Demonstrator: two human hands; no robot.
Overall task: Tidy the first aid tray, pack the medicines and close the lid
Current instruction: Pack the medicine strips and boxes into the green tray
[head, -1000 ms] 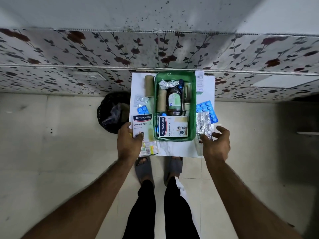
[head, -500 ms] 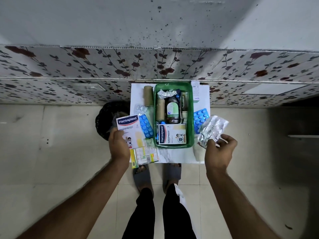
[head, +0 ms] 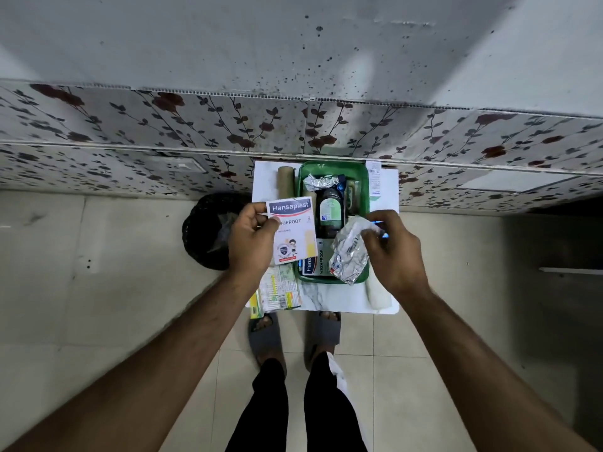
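Note:
A green first aid tray [head: 333, 167] stands on a small white table [head: 388, 194]. Inside it are a dark bottle [head: 330, 212], crumpled foil [head: 318, 182] and a second Hansaplast box [head: 315, 264] lying at the near end. My left hand [head: 249, 244] holds a white Hansaplast box [head: 292, 231] up over the tray's left edge. My right hand [head: 393, 251] grips a silver foil pill strip [head: 347, 254] above the tray's near right corner.
A brown bandage roll [head: 285, 182] lies left of the tray and a white carton [head: 374, 177] right of it. A green-printed medicine pack [head: 279, 291] and a white roll [head: 378, 295] lie at the table's near edge. A black waste basket [head: 207, 234] stands on the floor to the left.
Both hands lifted their items off the table and brought them inward over the tray: the Hansaplast box from the left side, the foil strip from the right.

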